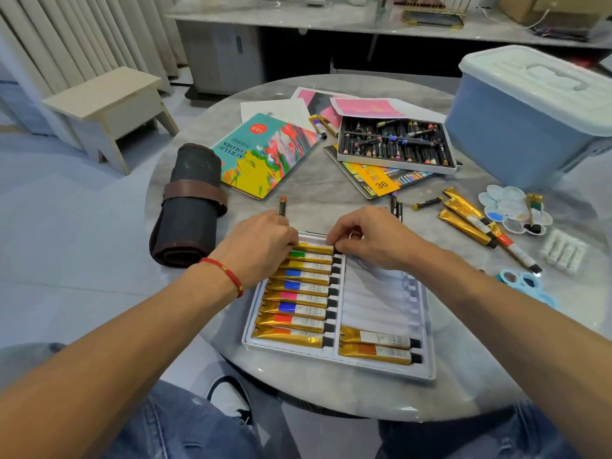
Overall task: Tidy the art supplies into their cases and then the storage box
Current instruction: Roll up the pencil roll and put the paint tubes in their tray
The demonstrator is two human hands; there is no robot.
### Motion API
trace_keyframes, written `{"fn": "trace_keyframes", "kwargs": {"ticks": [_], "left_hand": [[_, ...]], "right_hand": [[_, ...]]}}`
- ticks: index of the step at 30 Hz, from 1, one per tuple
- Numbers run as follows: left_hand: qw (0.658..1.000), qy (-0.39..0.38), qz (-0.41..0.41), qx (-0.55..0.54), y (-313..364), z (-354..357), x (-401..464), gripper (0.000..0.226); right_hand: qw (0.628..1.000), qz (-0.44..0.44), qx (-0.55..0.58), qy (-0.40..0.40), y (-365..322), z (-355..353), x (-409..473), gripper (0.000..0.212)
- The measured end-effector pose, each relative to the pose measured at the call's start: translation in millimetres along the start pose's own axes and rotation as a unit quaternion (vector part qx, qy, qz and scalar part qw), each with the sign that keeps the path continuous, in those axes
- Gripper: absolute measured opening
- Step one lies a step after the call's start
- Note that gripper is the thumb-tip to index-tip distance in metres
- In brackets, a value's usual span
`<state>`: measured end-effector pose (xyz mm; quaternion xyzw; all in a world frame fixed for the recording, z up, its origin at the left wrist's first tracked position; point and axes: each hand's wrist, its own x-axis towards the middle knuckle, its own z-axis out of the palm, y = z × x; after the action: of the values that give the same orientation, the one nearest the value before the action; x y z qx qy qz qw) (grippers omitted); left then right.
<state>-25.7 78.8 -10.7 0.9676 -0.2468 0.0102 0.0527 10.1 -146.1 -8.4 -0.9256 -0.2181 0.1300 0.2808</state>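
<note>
A white paint tray point(384, 371) lies in front of me with several gold acrylic tubes in its left column and two at the bottom of the right column. My left hand point(261, 241) and my right hand point(367, 238) both pinch the topmost gold tube point(314, 249) at the tray's far end, one at each end of it. Three loose gold tubes point(465, 220) lie to the right. An open pastel box point(394, 144) sits further back. The blue storage box point(516, 127) with its lid on stands at the right.
A rolled dark brush case point(188, 203) lies at the left. The acrylic box lid point(265, 155), the pastel lid point(381, 180), papers point(364, 106), loose pastels point(282, 205), a white palette point(513, 207) and a light blue palette point(526, 283) are scattered around the round table's edge point(331, 412).
</note>
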Motion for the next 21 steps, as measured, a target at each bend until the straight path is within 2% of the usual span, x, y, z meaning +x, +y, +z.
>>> {"fn": "trace_keyframes", "kwargs": {"ticks": [4, 7, 10, 12, 14, 19, 21], "left_hand": [[0.999, -0.044, -0.013, 0.0, -0.9, -6.1, 7.2, 0.022], [0.992, -0.103, -0.021, 0.07, 13.7, -12.8, 17.0, 0.022], [0.976, -0.148, -0.056, 0.147, 33.0, -22.7, 25.0, 0.018], [0.974, -0.139, -0.055, 0.172, 46.6, -29.3, 35.4, 0.019], [0.982, -0.113, -0.021, 0.147, 59.2, -34.4, 46.8, 0.031], [0.995, -0.046, 0.087, 0.003, 112.1, -28.4, 86.3, 0.038], [0.994, -0.062, 0.094, -0.013, 137.8, -15.0, 112.3, 0.037]], "right_hand": [[0.998, -0.008, -0.055, -0.002, -5.2, 1.0, 2.8, 0.011], [0.992, -0.001, -0.127, 0.024, -10.4, 10.4, 3.9, 0.016], [0.991, 0.005, -0.128, 0.031, -13.7, 6.9, 4.3, 0.016], [0.992, 0.039, -0.109, 0.05, -6.3, -15.0, -1.5, 0.014], [0.985, 0.097, -0.124, 0.075, 13.0, -45.4, -8.1, 0.017], [0.928, 0.238, -0.266, 0.102, 88.0, -102.1, -59.3, 0.029], [0.918, 0.263, -0.281, 0.09, 103.5, -105.9, -77.1, 0.037]]}}
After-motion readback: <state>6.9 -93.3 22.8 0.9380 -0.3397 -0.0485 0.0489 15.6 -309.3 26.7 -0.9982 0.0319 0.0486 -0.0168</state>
